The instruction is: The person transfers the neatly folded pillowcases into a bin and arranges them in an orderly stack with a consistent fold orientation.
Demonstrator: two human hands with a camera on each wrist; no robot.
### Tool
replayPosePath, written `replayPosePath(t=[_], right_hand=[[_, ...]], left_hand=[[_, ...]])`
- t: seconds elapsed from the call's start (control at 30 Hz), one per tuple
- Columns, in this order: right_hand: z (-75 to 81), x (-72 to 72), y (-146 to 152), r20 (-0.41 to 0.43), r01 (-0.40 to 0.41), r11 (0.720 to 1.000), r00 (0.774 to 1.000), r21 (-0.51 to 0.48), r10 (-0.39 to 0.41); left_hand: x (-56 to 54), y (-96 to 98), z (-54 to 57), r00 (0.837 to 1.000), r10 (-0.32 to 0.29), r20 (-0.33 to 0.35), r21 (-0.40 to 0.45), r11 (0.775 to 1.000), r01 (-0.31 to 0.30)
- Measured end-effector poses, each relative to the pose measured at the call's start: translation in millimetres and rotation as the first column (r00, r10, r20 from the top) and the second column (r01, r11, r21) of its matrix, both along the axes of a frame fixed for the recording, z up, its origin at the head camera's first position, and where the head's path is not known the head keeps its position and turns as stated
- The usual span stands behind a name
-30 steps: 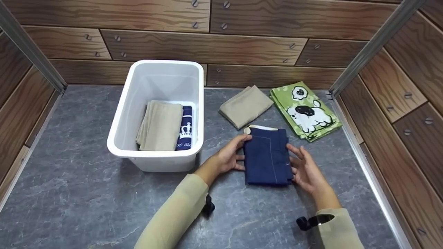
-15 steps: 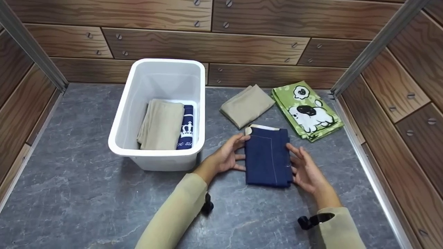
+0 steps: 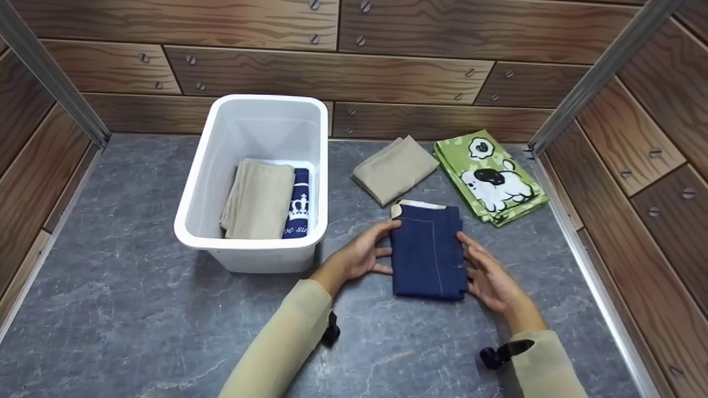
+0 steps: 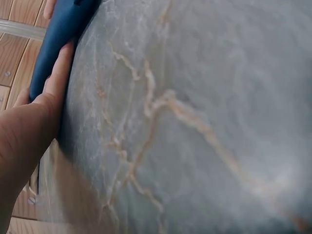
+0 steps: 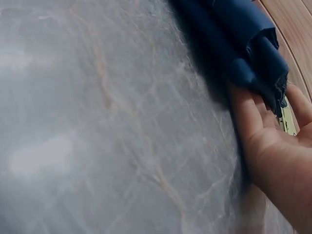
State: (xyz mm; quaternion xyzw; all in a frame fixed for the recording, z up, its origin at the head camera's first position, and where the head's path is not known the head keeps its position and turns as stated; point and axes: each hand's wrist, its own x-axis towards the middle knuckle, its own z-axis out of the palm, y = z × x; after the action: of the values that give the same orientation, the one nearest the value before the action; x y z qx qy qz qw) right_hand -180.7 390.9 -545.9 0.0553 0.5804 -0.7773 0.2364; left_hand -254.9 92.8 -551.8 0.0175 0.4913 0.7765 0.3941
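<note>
A folded navy cloth (image 3: 425, 251) lies on the grey marbled surface, a pale strip showing along its far edge and a thin light line across its face. At its left edge my left hand (image 3: 362, 251) touches it with spread, mostly straight fingers. From the opposite side my right hand (image 3: 492, 279) touches the right edge. In the right wrist view, the fingers of the right hand (image 5: 273, 139) reach in under the layered fold of the cloth (image 5: 239, 48). The left wrist view has the left hand (image 4: 36, 114) lying along the cloth's side (image 4: 58, 46).
Left of the hands stands a white bin (image 3: 260, 255), holding folded beige cloths (image 3: 260, 202) and a navy cloth with a white crown (image 3: 298, 207). Beyond the worked cloth lie a folded beige cloth (image 3: 395, 168) and a green cloth with a white dog print (image 3: 489, 179). Wood-patterned walls (image 3: 409, 80) surround the surface.
The fingers of my right hand have drawn slightly closer together at the cloth's right edge. The navy cloth and my left hand stay nearly where they were.
</note>
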Motion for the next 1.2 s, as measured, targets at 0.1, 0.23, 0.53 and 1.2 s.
replayPosePath(t=[0.1, 0.23, 0.53, 1.2], right_hand=[[-0.2, 0.5, -2.5, 0.012, 0.028, 1.000, 1.000, 0.012, -0.028], [-0.7, 0.6, -3.5, 0.007, 0.042, 0.999, 0.999, 0.023, -0.042], [-3.7, 2.0, -5.4, -0.017, 0.076, 0.996, 0.997, 0.047, -0.075], [-7.4, 3.6, -7.6, -0.081, 0.068, 0.993, 0.995, 0.094, -0.061]], left_hand=[[1.7, -0.5, -0.3, 1.000, 0.009, -0.019, -0.015, 1.000, -0.009], [3.0, -1.1, -2.4, 0.999, 0.004, -0.042, -0.025, 1.000, -0.005], [5.0, -0.2, -6.6, 0.997, 0.016, -0.080, -0.028, 0.999, -0.018], [8.6, 4.6, -8.6, 0.993, 0.046, -0.113, -0.056, 0.997, -0.053]])
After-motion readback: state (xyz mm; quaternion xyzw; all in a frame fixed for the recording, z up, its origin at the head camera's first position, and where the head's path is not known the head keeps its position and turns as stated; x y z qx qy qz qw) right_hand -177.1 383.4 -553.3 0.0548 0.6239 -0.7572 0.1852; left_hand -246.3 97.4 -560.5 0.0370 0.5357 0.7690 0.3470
